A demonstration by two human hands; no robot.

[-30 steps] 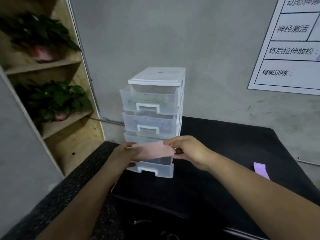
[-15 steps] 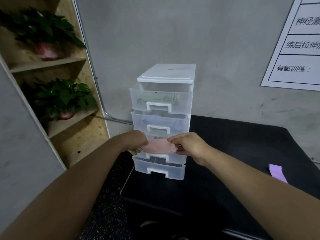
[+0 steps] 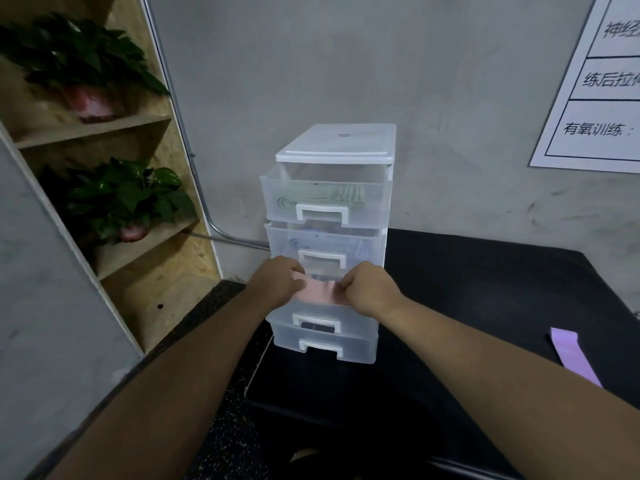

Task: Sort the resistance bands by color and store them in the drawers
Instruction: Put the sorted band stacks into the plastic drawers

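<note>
A clear plastic drawer unit [image 3: 337,143] with several drawers stands on a black padded bench [image 3: 485,289]. Green bands [image 3: 322,197] lie in its top drawer and pale purple bands [image 3: 349,245] in the second. My left hand [image 3: 278,284] and my right hand [image 3: 369,287] each grip one end of a pink band [image 3: 320,292], held stretched over the pulled-out third drawer [image 3: 318,318]. The bottom drawer [image 3: 323,344] also sticks out a little. A purple band [image 3: 573,355] lies flat on the bench at the right.
A wooden shelf [image 3: 90,129] with two potted plants [image 3: 117,199] stands at the left. A grey wall with a white printed chart [image 3: 602,81] is behind. Speckled dark floor [image 3: 214,441] lies below the bench's near edge.
Both hands have carried the pink band forward from in front of the unit to over the third drawer. The view has shifted closer and to the left.
</note>
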